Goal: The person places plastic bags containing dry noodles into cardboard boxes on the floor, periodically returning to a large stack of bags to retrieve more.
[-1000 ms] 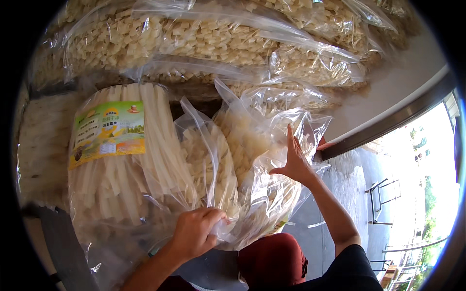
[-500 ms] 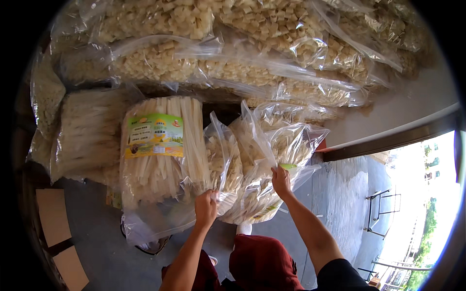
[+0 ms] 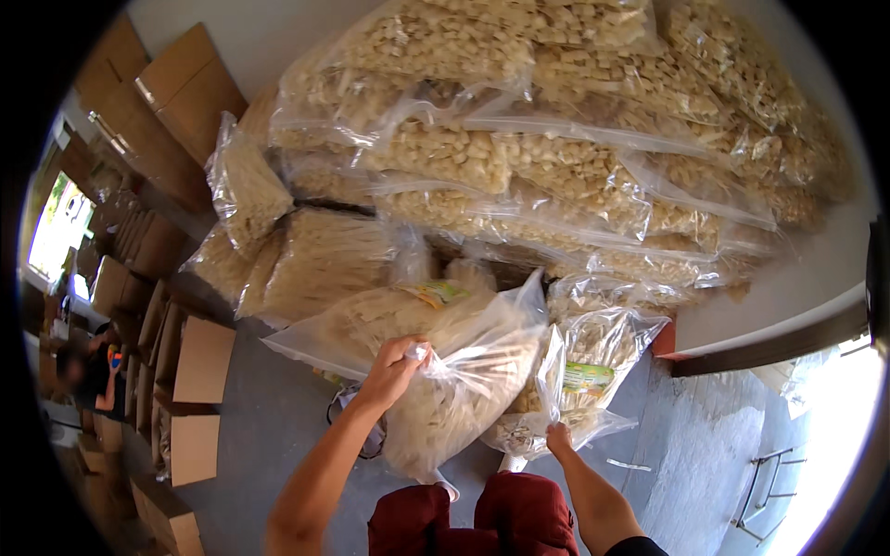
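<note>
My left hand (image 3: 391, 375) is closed round the gathered plastic of a large clear bag of pale dried strips (image 3: 464, 408). The plastic fans out in tight folds from that fist, and the bag leans toward my knees. At the right, my right hand (image 3: 559, 437) grips the plastic edge of a second clear bag of pale strips (image 3: 593, 347). A green and yellow label (image 3: 588, 377) shows on it. Another label (image 3: 436, 293) appears behind the left bag's upper side; I cannot tell which bag carries it.
Big clear bags of pale dried pieces (image 3: 575, 167) are piled high ahead. Bundled strips (image 3: 324, 259) lie at the pile's left foot. Open cardboard boxes (image 3: 199, 361) line the left, with a person (image 3: 102, 380) beyond. A metal frame (image 3: 768, 491) stands on the grey floor at right.
The view has swung left, bringing boxes and another person into sight. My left hand now holds bunched plastic, and the left bag has tilted. My right hand has come lower, still gripping plastic.
</note>
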`<action>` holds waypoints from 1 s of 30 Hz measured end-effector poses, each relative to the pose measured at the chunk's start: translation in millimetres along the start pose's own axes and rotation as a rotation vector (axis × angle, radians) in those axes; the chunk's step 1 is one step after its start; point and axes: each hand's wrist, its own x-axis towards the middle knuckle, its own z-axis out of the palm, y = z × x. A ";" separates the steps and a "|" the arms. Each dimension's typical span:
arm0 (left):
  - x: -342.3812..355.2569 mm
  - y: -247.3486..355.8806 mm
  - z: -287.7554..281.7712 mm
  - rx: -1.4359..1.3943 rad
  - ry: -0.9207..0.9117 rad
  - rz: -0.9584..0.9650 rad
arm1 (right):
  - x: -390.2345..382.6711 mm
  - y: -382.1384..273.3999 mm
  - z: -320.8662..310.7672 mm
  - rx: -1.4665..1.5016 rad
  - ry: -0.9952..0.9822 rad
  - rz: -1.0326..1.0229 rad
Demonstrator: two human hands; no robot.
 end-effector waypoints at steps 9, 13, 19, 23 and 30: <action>-251.6 161.6 -32.4 -0.362 0.815 -0.077 | -83.0 -4.1 -63.9 -0.194 -0.194 -0.215; -314.6 172.5 -40.0 -0.432 0.786 -0.181 | -61.9 54.1 -93.1 -0.320 -0.046 -0.491; -401.7 151.9 -46.8 -0.593 0.883 -0.240 | -157.2 -10.4 -144.5 -0.402 -0.218 -0.730; -462.9 146.7 -44.9 -0.510 0.924 -0.308 | -193.1 -37.3 -149.7 -0.208 -0.121 -0.672; -578.5 157.3 -32.4 -0.436 1.323 -0.193 | -218.4 -100.3 -130.0 -0.309 -0.276 -0.716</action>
